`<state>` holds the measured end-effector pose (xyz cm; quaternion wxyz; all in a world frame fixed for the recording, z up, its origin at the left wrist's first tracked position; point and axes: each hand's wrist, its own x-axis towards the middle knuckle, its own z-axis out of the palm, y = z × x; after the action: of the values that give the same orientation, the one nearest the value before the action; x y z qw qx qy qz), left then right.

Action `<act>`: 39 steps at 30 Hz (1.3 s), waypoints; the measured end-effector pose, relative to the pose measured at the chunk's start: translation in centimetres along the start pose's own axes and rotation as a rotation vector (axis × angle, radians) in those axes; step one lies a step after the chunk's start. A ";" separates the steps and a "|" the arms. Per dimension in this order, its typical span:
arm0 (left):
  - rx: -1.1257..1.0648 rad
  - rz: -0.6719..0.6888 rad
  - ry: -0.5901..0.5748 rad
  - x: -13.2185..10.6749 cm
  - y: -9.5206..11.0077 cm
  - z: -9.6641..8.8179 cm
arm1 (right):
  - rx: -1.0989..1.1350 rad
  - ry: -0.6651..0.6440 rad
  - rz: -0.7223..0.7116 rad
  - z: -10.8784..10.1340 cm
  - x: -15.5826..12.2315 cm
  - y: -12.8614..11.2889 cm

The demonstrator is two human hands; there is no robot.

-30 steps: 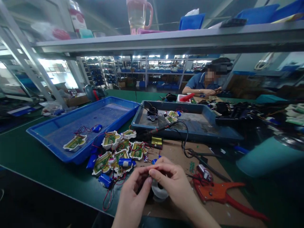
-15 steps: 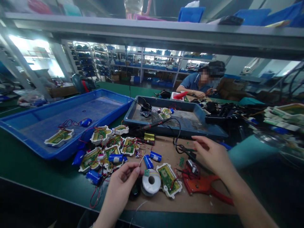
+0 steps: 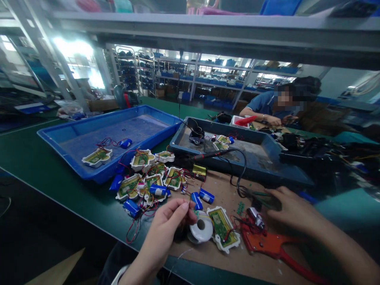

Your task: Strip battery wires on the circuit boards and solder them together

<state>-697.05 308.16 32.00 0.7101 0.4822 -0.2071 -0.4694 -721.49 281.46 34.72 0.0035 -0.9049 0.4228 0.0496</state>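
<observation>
My left hand [image 3: 175,217] is closed in a pinch on a thin wire [image 3: 190,201], whose tip shows above the fingertips. A tiny green circuit board [image 3: 196,213] shows beside those fingers, in front of a white solder-like spool [image 3: 202,229]. My right hand [image 3: 289,209], slightly blurred, has its fingers and thumb around the dark green handles of a pair of pliers [image 3: 261,194]. Between the hands lies a white-framed circuit board [image 3: 222,227] with red and black wires. An orange-red hand tool [image 3: 264,242] lies below my right hand.
Several white-framed boards [image 3: 142,159] and blue wired batteries [image 3: 159,190] are piled at left. Behind are a blue tray [image 3: 68,164] and a grey-blue tray [image 3: 264,166]. A soldering-iron-like tool [image 3: 208,154] rests before the grey-blue tray. Across the bench, a co-worker [image 3: 264,105] leans forward.
The view has turned left, so the bench things sit farther right. My right hand has come down around the pliers' handles. My left hand keeps its pinch near the spool.
</observation>
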 end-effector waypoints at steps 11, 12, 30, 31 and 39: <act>-0.012 -0.046 -0.112 -0.5 -0.3 1.1 | 0.505 0.112 -0.044 0.3 -10.9 -3.2; 0.001 -0.047 -0.110 -0.6 -0.3 1.1 | 0.562 0.045 -0.089 0.2 -11.3 -4.7; 0.028 -0.076 -0.117 -1.3 0.3 1.2 | 0.672 -0.354 -0.156 -1.0 -9.5 -11.0; 0.022 -0.079 -0.117 -1.3 0.3 1.2 | 0.676 -0.369 -0.149 -0.9 -9.5 -10.9; 0.027 -0.113 -0.105 -1.2 0.3 1.4 | 0.677 -0.442 -0.110 -0.8 -9.3 -10.6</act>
<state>-698.58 308.53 33.08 0.6640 0.4775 -0.2227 -0.5305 -719.21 295.37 36.01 0.3944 -0.8415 0.3552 0.1004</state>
